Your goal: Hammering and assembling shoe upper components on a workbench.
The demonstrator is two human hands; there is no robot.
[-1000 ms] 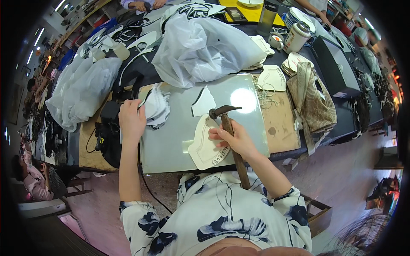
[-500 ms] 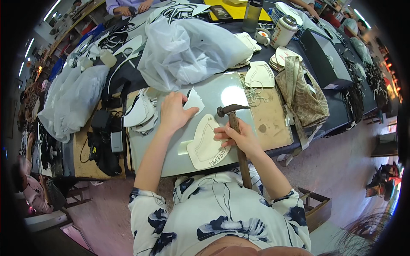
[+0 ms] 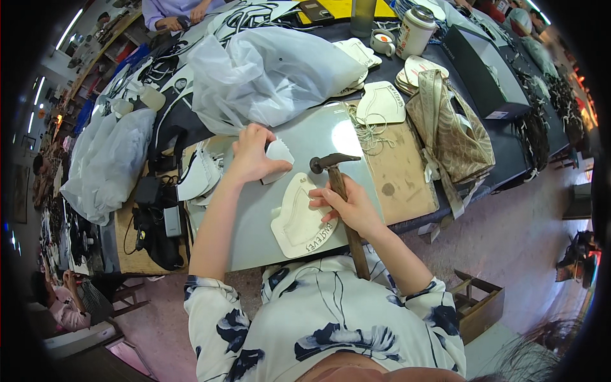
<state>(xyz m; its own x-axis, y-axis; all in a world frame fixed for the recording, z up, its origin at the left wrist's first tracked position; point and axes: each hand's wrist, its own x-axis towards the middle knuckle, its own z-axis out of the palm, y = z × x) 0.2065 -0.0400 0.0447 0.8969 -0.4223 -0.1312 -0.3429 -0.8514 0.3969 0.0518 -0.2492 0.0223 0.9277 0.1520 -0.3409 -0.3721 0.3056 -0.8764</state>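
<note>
My left hand (image 3: 249, 155) is closed on a small white cut piece (image 3: 279, 156) with a serrated edge, its thumb along the near side, over a smooth grey sheet (image 3: 248, 245). In my right hand (image 3: 351, 205) is a hammer (image 3: 337, 181), its dark metal head up and its wooden handle slanting down towards my body. Beneath that hand's fingers, a cream template (image 3: 299, 219) with a curved outline and handwriting lies on the sheet. A pile of similar white pieces (image 3: 201, 177) rests left of my left forearm.
A big translucent plastic bag (image 3: 267, 76) bulges behind the sheet; another bag (image 3: 108, 165) lies left. To the right are string (image 3: 369, 130), a patterned tan bag (image 3: 449, 124) and a black box (image 3: 487, 73). Farther back stand a cup (image 3: 383, 42) and a can (image 3: 415, 32). A co-worker's hands (image 3: 181, 19) show beyond.
The white piece has turned in my left hand and now sits at a different angle. My right hand still holds the hammer over the template. The whole view has shifted slightly.
</note>
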